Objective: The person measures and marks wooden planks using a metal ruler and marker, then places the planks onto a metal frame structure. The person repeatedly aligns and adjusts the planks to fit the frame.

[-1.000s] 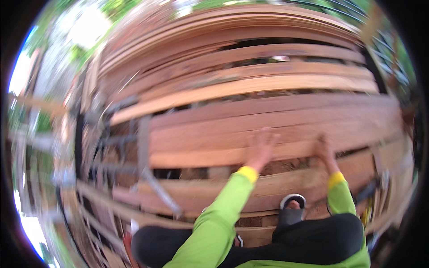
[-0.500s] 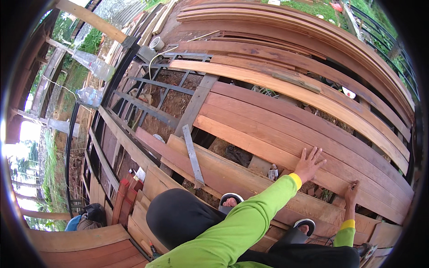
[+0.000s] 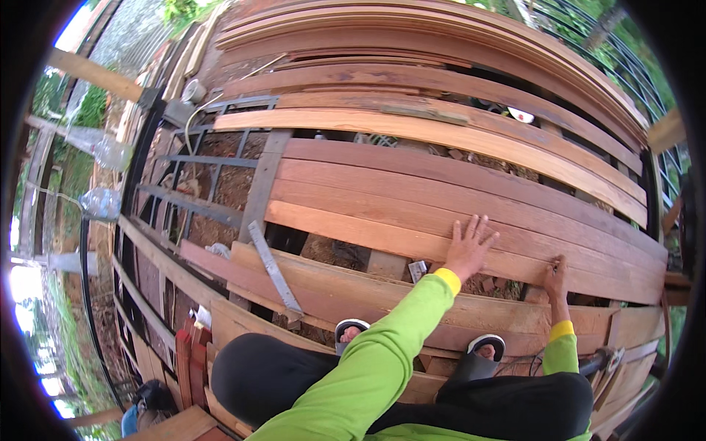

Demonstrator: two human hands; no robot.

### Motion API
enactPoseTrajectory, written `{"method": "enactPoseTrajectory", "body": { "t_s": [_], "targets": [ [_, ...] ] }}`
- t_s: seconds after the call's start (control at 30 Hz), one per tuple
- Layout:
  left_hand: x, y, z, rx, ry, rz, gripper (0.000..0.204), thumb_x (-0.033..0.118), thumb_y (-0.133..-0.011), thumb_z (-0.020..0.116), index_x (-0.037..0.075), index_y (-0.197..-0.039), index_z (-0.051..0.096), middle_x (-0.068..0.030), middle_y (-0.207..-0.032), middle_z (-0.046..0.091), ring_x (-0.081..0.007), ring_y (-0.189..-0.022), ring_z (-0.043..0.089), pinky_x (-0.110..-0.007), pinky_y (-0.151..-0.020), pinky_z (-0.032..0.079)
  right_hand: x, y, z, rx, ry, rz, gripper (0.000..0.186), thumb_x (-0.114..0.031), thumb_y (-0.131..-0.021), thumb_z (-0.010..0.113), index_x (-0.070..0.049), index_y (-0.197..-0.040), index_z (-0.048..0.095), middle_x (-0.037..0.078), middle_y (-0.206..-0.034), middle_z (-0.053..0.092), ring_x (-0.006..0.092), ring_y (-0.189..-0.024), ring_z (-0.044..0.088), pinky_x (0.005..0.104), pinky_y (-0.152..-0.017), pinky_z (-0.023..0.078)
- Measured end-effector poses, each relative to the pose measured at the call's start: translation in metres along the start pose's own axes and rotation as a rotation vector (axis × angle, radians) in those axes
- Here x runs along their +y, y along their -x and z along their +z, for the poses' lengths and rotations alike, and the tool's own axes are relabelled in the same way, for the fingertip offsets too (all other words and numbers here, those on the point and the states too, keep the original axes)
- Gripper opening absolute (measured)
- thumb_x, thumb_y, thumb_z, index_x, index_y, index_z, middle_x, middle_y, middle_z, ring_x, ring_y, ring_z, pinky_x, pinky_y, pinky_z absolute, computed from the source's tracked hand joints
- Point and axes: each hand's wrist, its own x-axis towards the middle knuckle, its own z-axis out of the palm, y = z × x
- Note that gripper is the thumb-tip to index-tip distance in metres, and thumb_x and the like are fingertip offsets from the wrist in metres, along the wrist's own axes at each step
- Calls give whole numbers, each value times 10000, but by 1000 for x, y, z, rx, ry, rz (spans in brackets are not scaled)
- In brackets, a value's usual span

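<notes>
My left hand [image 3: 469, 247] lies flat with spread fingers on the reddish-brown planks, across the joints near their front edge. Farther right, my right hand [image 3: 557, 273] is closed at the front edge of the nearest fitted plank [image 3: 353, 229]; what its fingers hold, if anything, is too small to make out. The fitted planks lie side by side, and a lighter orange tone marks the left end of the front one. In front of them, across a gap, runs a loose brown board [image 3: 382, 290].
A metal ruler-like strip [image 3: 273, 268] lies slantwise across the boards at left. Long planks are stacked [image 3: 412, 37] at the back. Open gaps between the boards show soil and rubble. Dark metal framing [image 3: 198, 202] stands at left, with plastic bottles [image 3: 110, 151] beyond. My sandalled feet [image 3: 351, 332] rest among the boards.
The view has turned toward the right, so the planks and both hands appear shifted left and a post shows at the far right. Both hands stay at about the same places on the planks.
</notes>
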Motion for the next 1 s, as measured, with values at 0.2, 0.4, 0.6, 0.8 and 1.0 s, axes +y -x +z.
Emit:
{"method": "enactPoseTrajectory", "body": {
  "t_s": [0.2, 0.4, 0.6, 0.8, 1.0],
  "targets": [
    [-2, -1, 5, -16, -50, 7, 837, 442, -763, 693, 277, -1471, 279, -145, -1567, 61, -332, -1442, 73, -638, -1090, 143, -28, 3, -11, -1, -23, 63, 370, -1, -791, 571, 0, -1150, 481, 217, -1023, 583, 361, -971, 571, 425, -847, 453],
    [-2, 1, 2, -30, -25, 1, 837, 438, -765, 693, 278, -1472, 275, -139, -1568, 60, -329, -1444, 59, -636, -1095, 133, -34, 5, -14, -48, -20, 84, 412, 10, -780, 576, 4, -1179, 474, 228, -1041, 576, 374, -984, 565, 428, -856, 452],
    [0, -1, 4, -38, -16, -3, 839, 410, -763, 704, 278, -1472, 275, -128, -1570, 56, -323, -1446, 46, -639, -1097, 120, -28, 7, -13, -36, -33, 58, 416, 17, -770, 577, -4, -1171, 468, 223, -1084, 574, 369, -1008, 559, 433, -864, 448],
    [-24, -22, -4, -115, 132, 184, 716, 337, -788, 695, 222, -1419, 377, -158, -1499, 269, -341, -1352, 286, -571, -1061, 275, -30, 9, -21, -89, -71, 126, 442, 32, -781, 567, -57, -1201, 461, 187, -1036, 565, 333, -971, 557, 416, -854, 444],
    [-160, -14, -189, -52, 59, 46, 434, 316, -848, 627, 73, -1204, 574, -200, -1080, 639, -337, -971, 626, -442, -814, 497, -10, 7, -13, -121, -96, 139, 420, 46, -802, 540, -61, -1200, 463, 158, -970, 539, 295, -935, 541, 401, -837, 435]
  ]
}}
